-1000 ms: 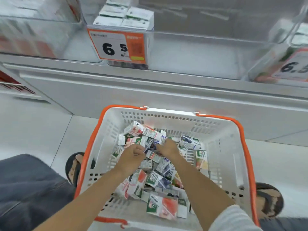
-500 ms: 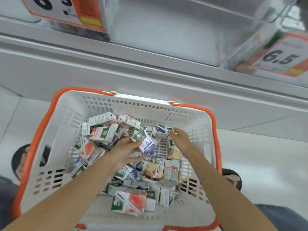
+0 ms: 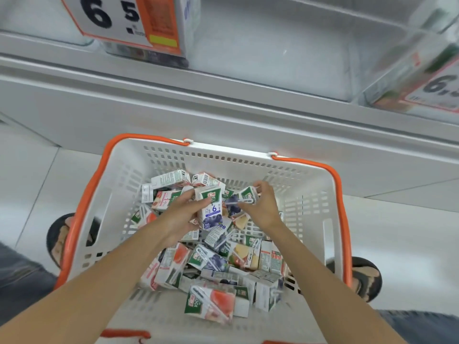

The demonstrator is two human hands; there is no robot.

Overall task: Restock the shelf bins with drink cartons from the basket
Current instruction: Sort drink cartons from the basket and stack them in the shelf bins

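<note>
Bright even light; wide-angle warp, blurred edges.

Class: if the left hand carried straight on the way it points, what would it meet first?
Probably the second carton pinched in the right hand, just ahead of the blueberry carton the left hand grips. Depth is unclear, so it might instead reach the basket's far wall.

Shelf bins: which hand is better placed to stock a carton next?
Probably the left hand: it holds a blueberry carton upright with a full wrap, nearer the left price tag. The right hand only pinches a second carton by its fingertips.
</note>
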